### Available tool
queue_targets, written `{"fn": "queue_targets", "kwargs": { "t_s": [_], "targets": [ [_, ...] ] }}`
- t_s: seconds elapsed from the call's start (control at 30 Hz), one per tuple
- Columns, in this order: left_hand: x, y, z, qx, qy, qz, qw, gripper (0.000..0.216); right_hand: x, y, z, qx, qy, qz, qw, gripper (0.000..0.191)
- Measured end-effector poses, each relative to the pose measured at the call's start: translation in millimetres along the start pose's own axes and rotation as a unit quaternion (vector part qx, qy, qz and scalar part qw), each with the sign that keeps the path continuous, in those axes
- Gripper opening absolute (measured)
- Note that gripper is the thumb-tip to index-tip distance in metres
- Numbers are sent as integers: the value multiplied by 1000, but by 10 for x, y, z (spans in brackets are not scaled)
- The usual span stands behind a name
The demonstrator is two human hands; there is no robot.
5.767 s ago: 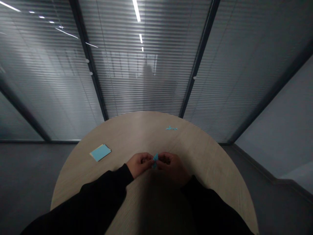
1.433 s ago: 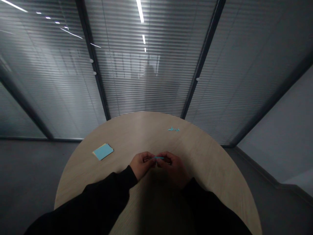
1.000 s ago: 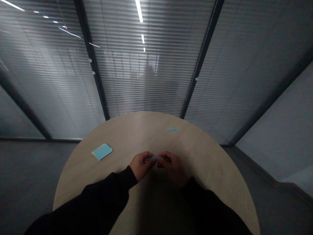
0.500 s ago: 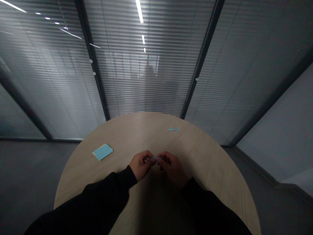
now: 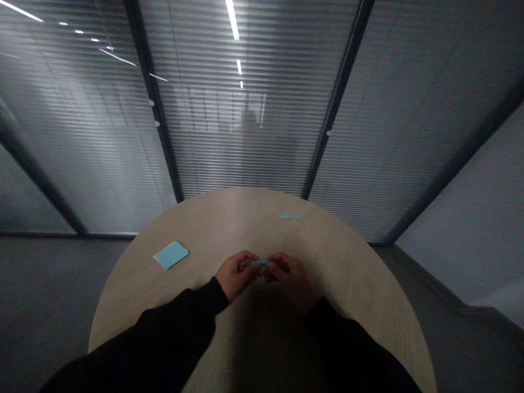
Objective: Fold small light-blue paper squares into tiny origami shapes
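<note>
Both hands meet over the middle of the table, pinching one small piece of folded blue paper (image 5: 258, 262). My left hand (image 5: 236, 274) grips its left end between thumb and fingers. From the other side, my right hand (image 5: 290, 275) has thumb and fingertips closed on the right end. Much of the paper is hidden by the fingers, and its exact shape cannot be made out. Beyond the right hand lie small folded blue paper figures (image 5: 289, 216), close together on the table.
A stack of paper sheets (image 5: 171, 255), light blue on top with a yellowish edge beneath, lies at the left of the round wooden table (image 5: 221, 224). Glass panels with blinds (image 5: 245, 147) stand behind the table's far edge.
Slightly more of the blue paper shows between the fingertips, which have shifted a little on it. The stack and the folded figures stay where they were on the table.
</note>
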State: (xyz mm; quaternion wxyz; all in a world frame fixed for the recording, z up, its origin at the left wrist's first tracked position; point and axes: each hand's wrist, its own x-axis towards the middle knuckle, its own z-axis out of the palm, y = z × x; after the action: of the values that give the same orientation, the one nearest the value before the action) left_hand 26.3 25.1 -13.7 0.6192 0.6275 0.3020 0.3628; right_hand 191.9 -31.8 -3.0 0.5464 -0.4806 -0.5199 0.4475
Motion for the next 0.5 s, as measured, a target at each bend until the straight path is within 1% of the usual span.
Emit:
{"fn": "queue_targets", "kwargs": {
  "t_s": [0.13, 0.37, 0.5],
  "targets": [
    [-2, 22, -10, -9, 6, 7, 1000, 40, -6, 17, 4, -32, 27, -26, 999, 23],
    [-8, 18, 8, -20, 46, 27, 998, 35, -10, 5, 22, -13, 25, -37, 999, 23],
    [-53, 60, 34, -15, 39, 56, 998, 30, -18, -3, 20, -24, 37, -58, 997, 22]
  ]
}}
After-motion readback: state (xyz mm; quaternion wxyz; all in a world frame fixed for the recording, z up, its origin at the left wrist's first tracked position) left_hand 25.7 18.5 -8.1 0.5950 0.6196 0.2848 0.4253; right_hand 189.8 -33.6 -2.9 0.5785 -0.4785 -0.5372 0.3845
